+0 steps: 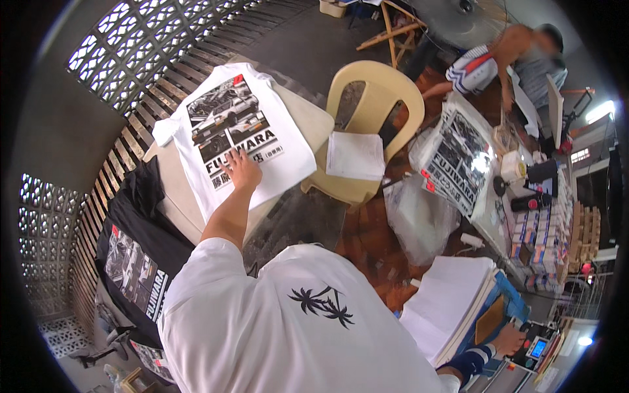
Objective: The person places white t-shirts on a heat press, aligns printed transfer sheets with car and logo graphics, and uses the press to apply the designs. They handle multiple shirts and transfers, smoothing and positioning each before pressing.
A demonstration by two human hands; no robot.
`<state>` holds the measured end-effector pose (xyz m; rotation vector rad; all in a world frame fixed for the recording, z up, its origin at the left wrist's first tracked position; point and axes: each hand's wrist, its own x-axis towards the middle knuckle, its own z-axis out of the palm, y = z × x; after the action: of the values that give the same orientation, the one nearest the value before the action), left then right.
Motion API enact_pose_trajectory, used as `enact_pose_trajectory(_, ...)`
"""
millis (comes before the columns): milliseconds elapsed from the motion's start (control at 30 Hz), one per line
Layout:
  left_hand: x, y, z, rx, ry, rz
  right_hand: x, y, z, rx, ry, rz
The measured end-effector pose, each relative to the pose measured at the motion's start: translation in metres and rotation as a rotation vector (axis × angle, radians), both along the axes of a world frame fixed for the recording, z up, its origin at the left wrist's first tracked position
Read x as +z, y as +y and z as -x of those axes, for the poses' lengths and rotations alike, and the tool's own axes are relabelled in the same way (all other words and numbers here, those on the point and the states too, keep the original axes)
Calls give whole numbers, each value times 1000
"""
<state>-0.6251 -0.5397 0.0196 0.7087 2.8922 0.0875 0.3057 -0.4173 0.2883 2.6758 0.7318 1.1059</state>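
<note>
A white T-shirt (288,141) lies over a pale board at the left, its front carrying a large black-and-grey car print (229,118). My left hand (241,171) rests flat on the lower part of that print, fingers spread. At the lower right, my right hand (508,340) is curled beside a black control box (536,350) with a lit blue display. What its fingers close on, if anything, is hidden. A dark blue band wraps the right wrist. Next to that arm lies a stack of white paper sheets (445,301).
A black printed shirt (134,262) hangs below the board. A cream plastic chair (409,98) holds white sheets (356,155). Printed films (462,154) lie on a table at the right, near stacked boxes (547,236). Another person (488,62) bends over at the back right, beside a large fan (458,26).
</note>
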Motion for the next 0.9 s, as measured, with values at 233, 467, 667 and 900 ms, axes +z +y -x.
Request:
enact_pose_trajectory(233,-19,37,-118,-253,-57,-59,1,-4,-6,57,-110,-64)
enact_pose_trajectory(467,-6,52,-112,-166,-140,-21,-5,-1,-5,103,-185,-121)
enact_pose_trajectory(667,0,44,-126,-215,-33,-85,-10,1,-6,70,-303,-112)
enact_pose_trajectory(900,-6,52,-70,-163,147,-242,-8,6,-6,26,-228,-75)
